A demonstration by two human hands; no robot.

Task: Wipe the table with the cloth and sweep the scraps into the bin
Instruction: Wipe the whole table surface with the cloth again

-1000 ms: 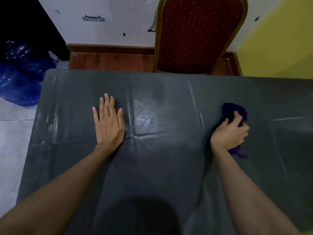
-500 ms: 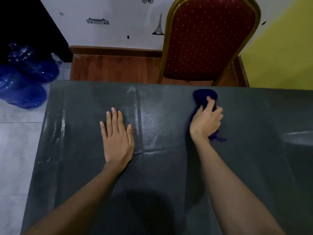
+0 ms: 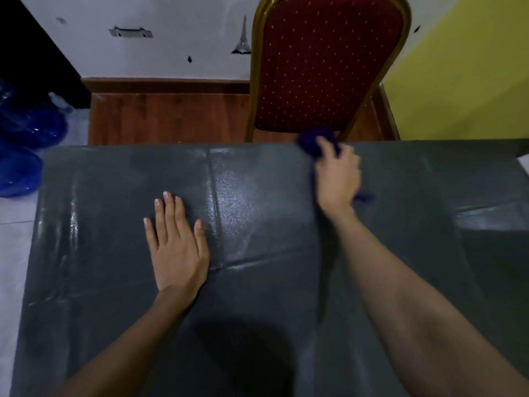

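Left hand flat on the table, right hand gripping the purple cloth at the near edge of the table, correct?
Not quite. The head view shows the right hand gripping the purple cloth at the far edge of the table, by the red chair, not the near edge. The left hand lies flat.

A red padded chair point(image 3: 326, 64) with gold frame stands at one o'clock; blue plastic bottles point(image 3: 20, 144) at nine o'clock.

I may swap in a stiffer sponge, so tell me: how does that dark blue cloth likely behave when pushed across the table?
The cloth is bunched under the right hand, with a loose tail behind the wrist, so it is probably soft and floppy. It looks light, since one hand grips it. The glossy table cover likely lets it slide easily.
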